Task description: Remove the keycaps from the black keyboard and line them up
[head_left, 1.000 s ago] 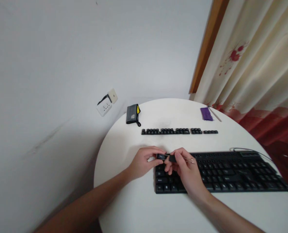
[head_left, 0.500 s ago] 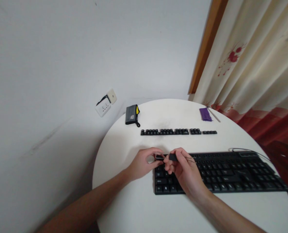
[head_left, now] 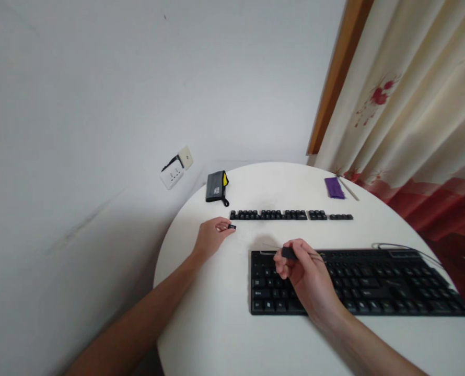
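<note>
A black keyboard lies on the round white table. My right hand hovers over its left end, pinching a small black keycap puller with thin wire prongs. My left hand has reached out to the far left and holds a small black keycap at its fingertips, just below the left end of a row of removed black keycaps laid out on the table.
A grey pouch with a yellow tab lies at the table's far edge. A purple cloth and a thin stick lie at the far right. A wall socket sits left; a curtain hangs right.
My left hand took the keycap from the puller and carried it away from the keyboard, up and left toward the row of keycaps. My right hand stayed over the keyboard.
</note>
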Demonstrator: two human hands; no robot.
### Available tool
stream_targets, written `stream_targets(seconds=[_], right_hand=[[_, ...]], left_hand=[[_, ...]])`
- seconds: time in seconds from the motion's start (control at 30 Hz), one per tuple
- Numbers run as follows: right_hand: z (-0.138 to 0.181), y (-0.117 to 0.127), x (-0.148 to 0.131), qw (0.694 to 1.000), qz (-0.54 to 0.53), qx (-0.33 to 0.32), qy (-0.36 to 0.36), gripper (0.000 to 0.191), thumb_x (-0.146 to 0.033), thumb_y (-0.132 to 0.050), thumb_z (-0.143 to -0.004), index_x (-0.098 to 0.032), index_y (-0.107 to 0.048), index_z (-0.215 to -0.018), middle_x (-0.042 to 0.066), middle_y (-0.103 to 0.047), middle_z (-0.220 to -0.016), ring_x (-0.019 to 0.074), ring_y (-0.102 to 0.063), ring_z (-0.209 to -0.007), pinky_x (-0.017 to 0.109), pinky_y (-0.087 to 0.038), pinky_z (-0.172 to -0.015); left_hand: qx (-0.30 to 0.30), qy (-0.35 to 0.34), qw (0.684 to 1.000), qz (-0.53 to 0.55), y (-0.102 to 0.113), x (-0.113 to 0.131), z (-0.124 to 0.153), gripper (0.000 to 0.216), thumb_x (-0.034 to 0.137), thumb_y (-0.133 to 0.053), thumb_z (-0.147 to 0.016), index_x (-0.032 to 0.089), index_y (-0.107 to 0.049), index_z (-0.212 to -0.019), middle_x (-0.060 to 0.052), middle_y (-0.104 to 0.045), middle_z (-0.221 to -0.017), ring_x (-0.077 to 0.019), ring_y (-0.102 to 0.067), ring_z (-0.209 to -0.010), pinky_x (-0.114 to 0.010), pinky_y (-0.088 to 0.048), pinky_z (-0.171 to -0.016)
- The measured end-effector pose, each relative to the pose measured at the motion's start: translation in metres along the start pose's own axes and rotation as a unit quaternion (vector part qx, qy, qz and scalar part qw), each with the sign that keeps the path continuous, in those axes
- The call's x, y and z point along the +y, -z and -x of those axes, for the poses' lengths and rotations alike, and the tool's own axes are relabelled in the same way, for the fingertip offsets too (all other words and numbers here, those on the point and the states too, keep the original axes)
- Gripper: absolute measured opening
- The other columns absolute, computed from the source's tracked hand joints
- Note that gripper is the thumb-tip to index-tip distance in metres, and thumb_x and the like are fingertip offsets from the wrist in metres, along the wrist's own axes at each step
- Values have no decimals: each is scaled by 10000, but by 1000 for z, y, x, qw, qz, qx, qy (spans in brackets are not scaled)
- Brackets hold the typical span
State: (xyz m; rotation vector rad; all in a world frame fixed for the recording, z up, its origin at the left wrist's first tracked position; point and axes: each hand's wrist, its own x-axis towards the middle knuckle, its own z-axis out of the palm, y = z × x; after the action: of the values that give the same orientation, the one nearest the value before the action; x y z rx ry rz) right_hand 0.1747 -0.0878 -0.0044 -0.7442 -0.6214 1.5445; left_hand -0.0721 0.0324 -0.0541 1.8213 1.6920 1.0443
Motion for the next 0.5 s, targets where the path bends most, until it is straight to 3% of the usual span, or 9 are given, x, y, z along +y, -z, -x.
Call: stream_targets(seconds=[0.2,0.5], right_hand=[[2,3,-2,1000,2,-4,-5,233,-400,-671,-874,-179,-609,-836,50,-678,-709,125,-572,-548,217,-415,-491],[4,1,-8,1000,5,4,-6,249,-415,-688,-857,-179,-614,-825,50,-672,-687,129,-560,-540,218,-410,-475]], left_hand=[[25,-13,996,-87,2,1,-1,187,295,-768,-699,199,-756,-858,-1,-730,-772,-150,-594,-626,-269,-476,-667],[36,-9,994,-106,2,-8,-1,289,288,-769,-695,178,-728,-959,-28,-727,-876,-160,-596,-678,-282,-478,-705]])
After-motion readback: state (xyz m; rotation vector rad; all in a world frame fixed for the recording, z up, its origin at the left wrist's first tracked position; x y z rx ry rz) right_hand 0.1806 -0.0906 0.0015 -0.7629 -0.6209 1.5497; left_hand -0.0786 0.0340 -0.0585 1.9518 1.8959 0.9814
